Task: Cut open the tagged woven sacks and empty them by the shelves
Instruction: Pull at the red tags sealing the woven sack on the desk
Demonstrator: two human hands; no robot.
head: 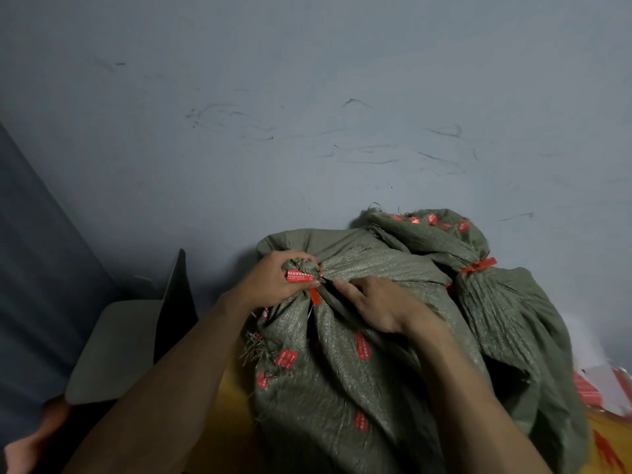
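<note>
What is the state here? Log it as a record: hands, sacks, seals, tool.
left hand: grips the bunched neck of the near grey-green woven plastic sack
right hand: lies on that sack beside the neck, fingers fairly straight, nothing seen in it
near seal: red printed tag and red strip tie, both in place at the neck
far sack: second grey-green woven sack behind, to the right, closed by a red band
cutting tool: none in view
backdrop: scuffed grey wall

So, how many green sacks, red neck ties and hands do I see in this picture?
Green woven sacks: 2 (near sack, far sack)
Red neck ties: 2 (near tie, far tie)
Hands: 2 (left hand, right hand)
Total: 6
</note>
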